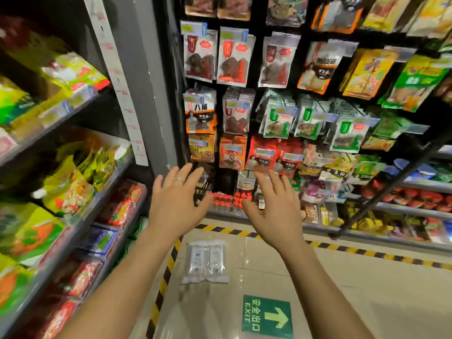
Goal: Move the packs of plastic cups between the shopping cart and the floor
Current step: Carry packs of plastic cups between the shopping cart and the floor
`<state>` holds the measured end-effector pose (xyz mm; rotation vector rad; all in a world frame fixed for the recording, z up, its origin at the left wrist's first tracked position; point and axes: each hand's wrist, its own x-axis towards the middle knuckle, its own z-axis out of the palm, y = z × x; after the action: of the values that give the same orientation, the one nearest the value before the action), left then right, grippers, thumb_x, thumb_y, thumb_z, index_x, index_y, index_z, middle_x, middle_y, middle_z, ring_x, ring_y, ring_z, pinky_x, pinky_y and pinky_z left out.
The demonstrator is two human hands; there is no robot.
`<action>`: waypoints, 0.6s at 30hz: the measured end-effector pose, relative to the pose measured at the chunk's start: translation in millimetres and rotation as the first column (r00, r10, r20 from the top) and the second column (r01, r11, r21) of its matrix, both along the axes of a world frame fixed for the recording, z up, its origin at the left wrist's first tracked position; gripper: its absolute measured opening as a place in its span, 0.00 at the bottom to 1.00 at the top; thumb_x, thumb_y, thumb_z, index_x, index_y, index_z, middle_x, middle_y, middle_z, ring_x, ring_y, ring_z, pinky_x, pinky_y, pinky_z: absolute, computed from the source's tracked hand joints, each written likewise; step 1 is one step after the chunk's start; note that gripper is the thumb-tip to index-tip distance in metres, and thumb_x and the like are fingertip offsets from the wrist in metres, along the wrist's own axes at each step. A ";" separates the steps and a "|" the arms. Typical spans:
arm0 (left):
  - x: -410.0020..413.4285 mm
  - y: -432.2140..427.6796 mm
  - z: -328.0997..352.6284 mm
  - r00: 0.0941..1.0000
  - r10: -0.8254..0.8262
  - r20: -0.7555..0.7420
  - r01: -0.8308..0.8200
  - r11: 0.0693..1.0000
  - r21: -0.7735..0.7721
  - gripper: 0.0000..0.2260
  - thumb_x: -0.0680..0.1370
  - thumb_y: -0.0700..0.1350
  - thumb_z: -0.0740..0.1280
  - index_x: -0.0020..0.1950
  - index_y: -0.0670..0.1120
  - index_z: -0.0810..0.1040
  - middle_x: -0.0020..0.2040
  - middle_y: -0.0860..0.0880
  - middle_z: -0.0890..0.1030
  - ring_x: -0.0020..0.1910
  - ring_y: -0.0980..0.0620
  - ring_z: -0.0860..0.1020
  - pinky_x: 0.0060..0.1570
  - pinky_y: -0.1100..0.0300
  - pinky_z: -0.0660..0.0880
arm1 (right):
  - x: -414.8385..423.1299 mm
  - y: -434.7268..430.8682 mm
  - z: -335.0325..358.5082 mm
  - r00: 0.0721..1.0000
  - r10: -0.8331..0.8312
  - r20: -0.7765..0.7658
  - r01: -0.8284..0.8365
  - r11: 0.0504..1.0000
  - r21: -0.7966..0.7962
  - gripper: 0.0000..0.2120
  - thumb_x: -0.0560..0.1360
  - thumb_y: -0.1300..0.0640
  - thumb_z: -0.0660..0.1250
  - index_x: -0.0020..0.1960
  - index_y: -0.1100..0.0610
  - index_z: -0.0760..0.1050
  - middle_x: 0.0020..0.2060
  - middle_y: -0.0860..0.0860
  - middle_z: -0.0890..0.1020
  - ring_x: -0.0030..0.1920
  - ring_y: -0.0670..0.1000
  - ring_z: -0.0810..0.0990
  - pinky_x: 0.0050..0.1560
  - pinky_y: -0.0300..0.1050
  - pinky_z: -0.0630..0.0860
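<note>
Hands, left (175, 204) and right (274, 206), spread empty above the clear plastic cup packs (205, 261) on the beige tiled floor (342, 289).

A single wide-angle view is taken from head height, aimed forward and down past the left hand (176, 204) and right hand (274, 211). The floor (342, 289) lies below, a rack (258, 57) close ahead, and shelving (144, 57) fills the left edge.

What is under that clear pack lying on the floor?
The pack of plastic cups lies on glossy beige floor tiles, beside the yellow-black tape. The patch of tile directly beneath it is covered.
</note>
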<state>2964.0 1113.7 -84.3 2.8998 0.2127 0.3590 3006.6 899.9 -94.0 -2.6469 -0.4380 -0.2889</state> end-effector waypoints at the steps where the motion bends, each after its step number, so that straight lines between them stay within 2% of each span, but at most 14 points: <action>1: 14.9 9.5 -5.7 1.000 -0.005 -0.013 0.005 1.000 0.000 0.37 0.72 0.69 0.43 0.77 0.55 0.62 0.78 0.50 0.62 0.77 0.47 0.57 0.74 0.42 0.52 | 14.2 8.5 -6.8 1.000 -0.004 -0.020 0.004 1.000 -0.003 0.34 0.75 0.35 0.54 0.77 0.46 0.59 0.78 0.52 0.59 0.78 0.59 0.51 0.74 0.59 0.52; 6: 76.8 42.7 -51.3 0.997 -0.006 -0.077 0.005 1.000 -0.011 0.32 0.75 0.66 0.50 0.77 0.54 0.63 0.77 0.49 0.63 0.76 0.46 0.59 0.73 0.41 0.56 | 78.4 33.4 -52.2 0.996 -0.022 -0.088 0.023 1.000 0.005 0.32 0.75 0.35 0.54 0.77 0.46 0.60 0.77 0.53 0.61 0.78 0.59 0.53 0.74 0.62 0.55; 10: 119.6 53.3 -97.6 0.982 0.035 -0.188 -0.047 0.997 -0.059 0.30 0.77 0.65 0.54 0.77 0.55 0.62 0.78 0.51 0.61 0.77 0.47 0.57 0.76 0.44 0.51 | 120.3 43.8 -102.8 0.981 -0.006 -0.192 0.001 1.000 -0.026 0.34 0.74 0.34 0.53 0.77 0.48 0.60 0.77 0.54 0.60 0.77 0.60 0.53 0.74 0.61 0.54; 14: 158.7 57.4 -154.2 0.973 0.047 -0.227 -0.046 0.999 0.010 0.29 0.76 0.64 0.56 0.72 0.49 0.72 0.71 0.44 0.73 0.69 0.42 0.72 0.63 0.41 0.70 | 160.8 46.8 -162.4 0.965 0.032 -0.260 -0.041 0.999 -0.028 0.34 0.75 0.35 0.55 0.76 0.50 0.62 0.76 0.55 0.64 0.76 0.61 0.57 0.71 0.63 0.61; 18: 195.7 58.3 -220.1 0.945 0.110 -0.309 -0.122 0.992 -0.020 0.31 0.75 0.64 0.53 0.75 0.51 0.66 0.74 0.45 0.69 0.72 0.42 0.67 0.67 0.42 0.66 | 198.7 49.1 -229.7 0.931 0.067 -0.358 -0.070 0.998 0.005 0.34 0.75 0.35 0.54 0.76 0.50 0.62 0.75 0.57 0.64 0.75 0.64 0.60 0.69 0.64 0.63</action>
<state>3159.7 1172.0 -304.4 2.8976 0.4353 -0.0830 3205.2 948.9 -323.6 -2.6065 -0.4077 0.2185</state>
